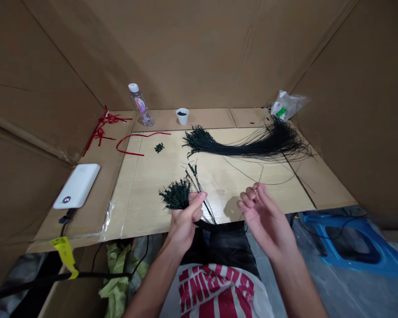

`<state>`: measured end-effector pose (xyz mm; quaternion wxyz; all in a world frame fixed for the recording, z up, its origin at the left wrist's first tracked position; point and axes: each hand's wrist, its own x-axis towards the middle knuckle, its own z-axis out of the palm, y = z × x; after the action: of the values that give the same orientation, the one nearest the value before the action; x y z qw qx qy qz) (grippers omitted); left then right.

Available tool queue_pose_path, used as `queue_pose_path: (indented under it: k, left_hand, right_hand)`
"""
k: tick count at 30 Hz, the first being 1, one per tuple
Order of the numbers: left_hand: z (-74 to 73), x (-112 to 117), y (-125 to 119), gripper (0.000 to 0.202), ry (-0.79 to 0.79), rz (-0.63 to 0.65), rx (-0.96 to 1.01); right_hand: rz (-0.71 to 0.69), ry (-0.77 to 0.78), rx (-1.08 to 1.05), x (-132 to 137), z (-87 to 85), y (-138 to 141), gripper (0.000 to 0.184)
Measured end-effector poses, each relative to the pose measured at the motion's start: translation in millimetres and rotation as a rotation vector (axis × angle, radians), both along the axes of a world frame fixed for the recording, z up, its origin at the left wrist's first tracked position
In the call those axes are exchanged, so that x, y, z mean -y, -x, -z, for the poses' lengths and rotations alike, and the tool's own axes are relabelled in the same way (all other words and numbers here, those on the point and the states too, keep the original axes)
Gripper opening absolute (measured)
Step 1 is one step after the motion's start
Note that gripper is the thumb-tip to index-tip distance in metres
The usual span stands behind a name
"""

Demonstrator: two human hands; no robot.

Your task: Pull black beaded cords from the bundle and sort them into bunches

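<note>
My left hand (185, 214) is closed around a bundle of dark cords tipped with dark green beads (176, 194). A few separate beaded strands (199, 183) stand out between its thumb and fingers. To the right, my right hand (260, 212) pinches a thin, pale, straight strand (261, 173) that points upward; whether it is a needle or a wire I cannot tell. Beyond both hands lies a large bunch of long black cords (242, 148) with beaded ends toward the left. A small pile of green beads (159, 147) sits on the board.
At the back stand a clear bottle (141, 105) and a white cup (182, 116) holding dark beads. Red cords (129, 134) lie at the left, above a white power bank (77, 185). A plastic bag (287, 106) is at the back right. Cardboard walls (192, 53) enclose the table.
</note>
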<state>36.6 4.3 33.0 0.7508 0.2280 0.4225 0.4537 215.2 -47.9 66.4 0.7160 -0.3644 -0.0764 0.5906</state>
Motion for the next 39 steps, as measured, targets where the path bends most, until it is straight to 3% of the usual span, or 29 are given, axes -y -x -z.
queue_pose_path:
  k: [5, 11, 18, 20, 23, 30, 39]
  left_hand:
    - [-1.2, -3, 5, 0.055, -0.011, -0.018, -0.013]
    - [-1.1, -6, 9, 0.051, -0.028, -0.015, -0.027]
    - [-5.3, -9, 13, 0.051, -0.022, -0.029, -0.045]
    - [-6.4, -7, 12, 0.052, -0.028, -0.029, -0.045]
    - [-6.8, -3, 8, 0.055, -0.018, -0.017, -0.052]
    - [-6.9, 11, 2, 0.058, -0.017, 0.0, -0.174]
    - [-10.6, 21, 1, 0.052, -0.038, 0.087, -0.193]
  right_hand:
    - [0.101, -0.027, 0.074, -5, -10.2, -24, 0.023]
    - [0.109, -0.056, 0.067, -5, -15.0, -38, 0.017]
    - [0.259, -0.211, 0.296, -4, -59.9, -73, 0.006]
    - [0.263, -0.228, 0.335, -4, -64.2, -75, 0.009]
    - [0.19, -0.156, 0.344, -6, -51.8, -61, 0.009]
    - [-0.037, 0.091, 0.265, -2, 1.9, 8, 0.026]
    - [-0.182, 0.135, 0.392, 0, 8.9, 47, 0.032]
